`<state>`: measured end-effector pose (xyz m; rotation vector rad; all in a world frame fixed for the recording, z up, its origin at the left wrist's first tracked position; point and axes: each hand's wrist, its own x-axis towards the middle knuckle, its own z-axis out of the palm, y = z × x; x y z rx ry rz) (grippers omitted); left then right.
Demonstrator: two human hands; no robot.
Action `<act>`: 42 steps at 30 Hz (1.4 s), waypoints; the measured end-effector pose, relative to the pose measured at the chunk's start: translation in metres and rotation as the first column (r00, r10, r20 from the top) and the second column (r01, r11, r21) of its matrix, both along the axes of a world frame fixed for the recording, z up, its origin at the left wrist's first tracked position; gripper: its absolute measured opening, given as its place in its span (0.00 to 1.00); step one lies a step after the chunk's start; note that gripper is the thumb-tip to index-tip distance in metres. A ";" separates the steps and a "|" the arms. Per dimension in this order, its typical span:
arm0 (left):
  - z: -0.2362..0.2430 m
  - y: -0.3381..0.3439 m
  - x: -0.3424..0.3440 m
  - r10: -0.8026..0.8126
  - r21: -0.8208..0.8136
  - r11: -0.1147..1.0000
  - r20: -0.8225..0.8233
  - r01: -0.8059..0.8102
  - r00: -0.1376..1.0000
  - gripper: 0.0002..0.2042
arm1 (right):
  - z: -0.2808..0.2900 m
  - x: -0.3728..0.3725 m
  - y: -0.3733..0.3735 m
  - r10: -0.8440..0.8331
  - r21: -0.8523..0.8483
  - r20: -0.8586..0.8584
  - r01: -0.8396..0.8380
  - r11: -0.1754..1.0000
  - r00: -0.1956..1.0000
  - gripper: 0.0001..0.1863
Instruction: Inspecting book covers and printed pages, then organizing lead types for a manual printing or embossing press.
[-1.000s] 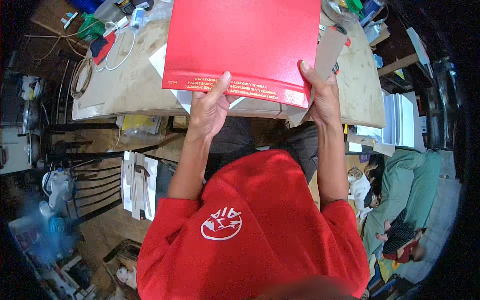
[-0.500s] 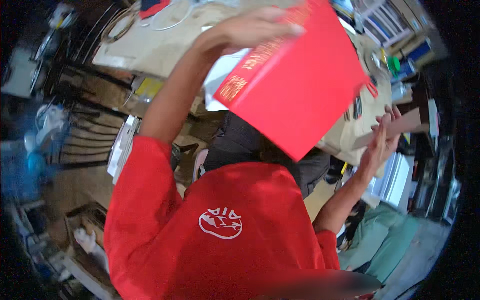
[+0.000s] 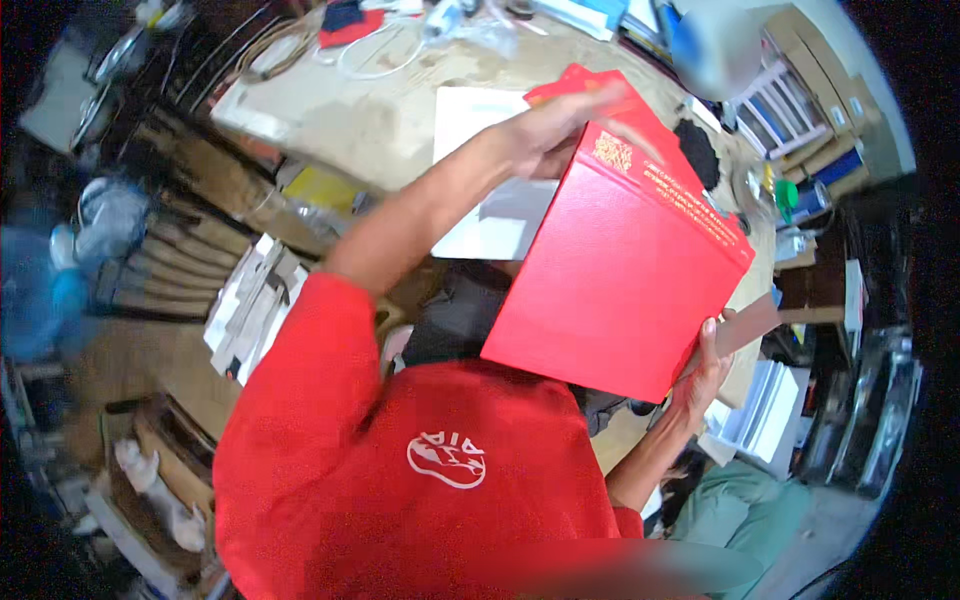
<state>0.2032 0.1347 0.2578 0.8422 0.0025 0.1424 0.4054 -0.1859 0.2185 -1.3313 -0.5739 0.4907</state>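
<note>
A red hardcover book [image 3: 600,270] with gold lettering along a band is tilted over my lap at the table's front. Behind its upper edge lies more red board [image 3: 575,85], beside white sheets [image 3: 460,130]. My left hand [image 3: 555,130], blurred, reaches over the upper left of the red pieces with its fingers stretched out and apart. At the book's lower right edge, my right hand [image 3: 700,370] grips a brown cardboard strip [image 3: 747,325]; whether it also grips the book is unclear.
The worktable [image 3: 290,120] carries cords, a black-and-red cloth [image 3: 350,25] and stationery. A rack [image 3: 780,105] stands at back right. Paper stacks [image 3: 770,405] sit right and left. A chair [image 3: 180,270] is at left; a light-furred animal [image 3: 160,490] lies in a box.
The book has turned and moved lower, and more red board now shows behind it. My left hand has moved up and right over it; my right hand has moved to the lower right.
</note>
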 end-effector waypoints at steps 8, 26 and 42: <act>-0.046 -0.075 -0.025 0.538 0.439 0.710 0.165 -0.551 0.826 0.28 | 0.001 0.001 -0.013 -0.086 -0.073 0.080 0.092 0.993 0.993 0.23; -0.040 -0.082 -0.019 0.551 0.515 0.674 0.128 -0.530 0.825 0.25 | -0.016 0.008 -0.022 -0.039 -0.043 -0.087 0.036 0.998 0.995 0.24; -0.042 -0.108 -0.069 0.633 0.533 0.612 0.113 -0.584 0.766 0.29 | -0.015 -0.007 -0.011 0.053 0.031 -0.163 -0.049 0.998 0.985 0.24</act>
